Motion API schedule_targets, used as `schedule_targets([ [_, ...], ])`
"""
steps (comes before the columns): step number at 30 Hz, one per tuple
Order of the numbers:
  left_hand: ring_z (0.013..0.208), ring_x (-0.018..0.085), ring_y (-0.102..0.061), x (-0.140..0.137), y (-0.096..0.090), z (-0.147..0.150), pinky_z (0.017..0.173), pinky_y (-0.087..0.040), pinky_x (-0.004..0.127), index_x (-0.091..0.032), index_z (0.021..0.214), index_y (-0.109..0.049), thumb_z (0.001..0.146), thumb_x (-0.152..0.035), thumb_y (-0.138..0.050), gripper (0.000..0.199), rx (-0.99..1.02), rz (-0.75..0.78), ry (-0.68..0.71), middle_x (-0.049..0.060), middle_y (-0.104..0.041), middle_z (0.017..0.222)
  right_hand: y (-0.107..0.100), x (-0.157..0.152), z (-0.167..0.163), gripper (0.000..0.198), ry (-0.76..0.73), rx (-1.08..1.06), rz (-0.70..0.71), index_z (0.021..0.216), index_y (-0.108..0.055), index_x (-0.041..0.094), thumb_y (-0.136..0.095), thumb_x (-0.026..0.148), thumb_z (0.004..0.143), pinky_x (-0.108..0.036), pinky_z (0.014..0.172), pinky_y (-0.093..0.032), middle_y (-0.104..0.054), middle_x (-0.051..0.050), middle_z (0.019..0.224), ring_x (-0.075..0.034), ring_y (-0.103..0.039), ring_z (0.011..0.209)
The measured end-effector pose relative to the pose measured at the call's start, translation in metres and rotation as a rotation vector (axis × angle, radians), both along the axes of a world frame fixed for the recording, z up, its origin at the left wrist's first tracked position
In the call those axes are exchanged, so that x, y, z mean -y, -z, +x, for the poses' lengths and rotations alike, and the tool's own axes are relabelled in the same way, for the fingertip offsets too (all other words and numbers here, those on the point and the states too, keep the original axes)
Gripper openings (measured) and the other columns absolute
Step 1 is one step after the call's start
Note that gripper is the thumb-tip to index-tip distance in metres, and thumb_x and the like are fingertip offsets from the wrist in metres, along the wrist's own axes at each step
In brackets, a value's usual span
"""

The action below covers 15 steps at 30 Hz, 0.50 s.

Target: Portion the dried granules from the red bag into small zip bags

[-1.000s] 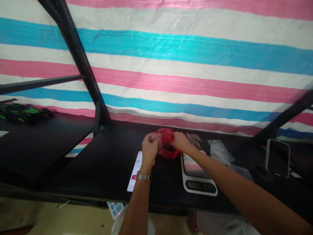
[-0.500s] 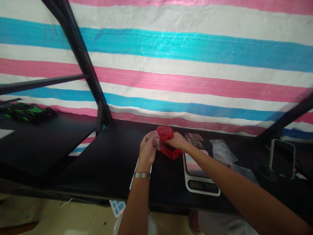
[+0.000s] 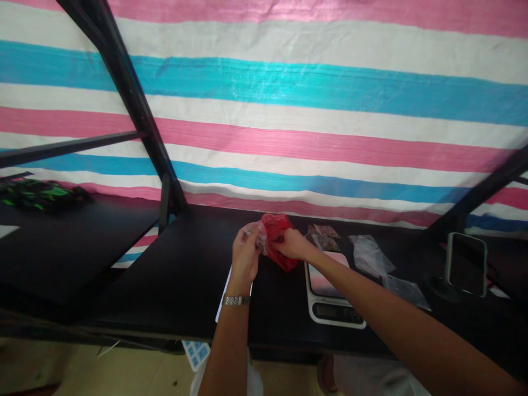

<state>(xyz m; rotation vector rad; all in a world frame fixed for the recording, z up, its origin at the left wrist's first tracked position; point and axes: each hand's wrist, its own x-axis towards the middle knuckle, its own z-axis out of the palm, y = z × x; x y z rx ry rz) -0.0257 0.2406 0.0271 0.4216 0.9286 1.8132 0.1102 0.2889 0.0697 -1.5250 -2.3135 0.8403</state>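
Note:
A small clear plastic bag (image 3: 260, 237) is held in my left hand (image 3: 244, 257), its fingers closed around the bag's near side. Right against it stands a crumpled red plastic bag (image 3: 275, 222) on the black table. My right hand (image 3: 292, 244) is at the mouth of the red bag with its fingers curled together; whatever they grip is hidden. Just right of the bags lies a white kitchen scale (image 3: 330, 278) with a dark display. Behind the scale rest several small clear packets (image 3: 325, 242) with brownish contents.
Flat clear bags (image 3: 371, 256) lie to the right, with another clear bag (image 3: 406, 291) nearer. A phone (image 3: 466, 264) leans on a stand at far right. Black metal posts (image 3: 144, 118) frame the table (image 3: 165, 280), before a striped sheet (image 3: 309, 82).
My right hand has drawn back slightly, so more of it shows outside the red bag. The left hand keeps hold of the clear bag. The view has shifted a little.

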Motion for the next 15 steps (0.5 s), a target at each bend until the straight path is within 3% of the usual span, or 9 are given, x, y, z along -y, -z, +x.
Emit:
schedule_targets([
  [3,0.062,0.011,-0.065,0.000,0.001,-0.003,0.055,-0.049,0.020,-0.018,0.099,-0.068,0.059,-0.044,-0.099,0.057,0.001,0.009,-0.013,-0.002,-0.073,0.079,0.002,0.000,-0.005,0.013,0.018,0.031,0.006,0.091,-0.084,0.018,-0.073,0.025,0.092,-0.026,0.083,-0.051,-0.084,-0.010,0.103,-0.025,-0.077,0.101],
  [7,0.060,0.011,-0.065,0.000,0.002,-0.005,0.055,-0.050,0.021,-0.018,0.097,-0.068,0.064,-0.042,-0.097,0.051,0.015,0.017,-0.026,-0.001,-0.073,0.075,0.008,-0.006,-0.007,0.018,0.076,0.033,-0.039,0.086,-0.083,0.013,-0.073,0.028,0.091,-0.025,0.072,-0.050,-0.081,-0.010,0.087,-0.023,-0.076,0.087],
  [15,0.068,0.011,-0.069,-0.002,-0.001,-0.008,0.063,-0.054,0.022,-0.019,0.101,-0.067,0.071,-0.042,-0.094,0.047,0.064,0.044,-0.099,-0.001,-0.075,0.083,0.007,-0.010,0.000,0.011,0.094,-0.142,-0.208,0.081,-0.080,0.014,-0.073,0.015,0.089,-0.020,0.059,-0.047,-0.071,-0.002,0.070,-0.011,-0.062,0.064],
])
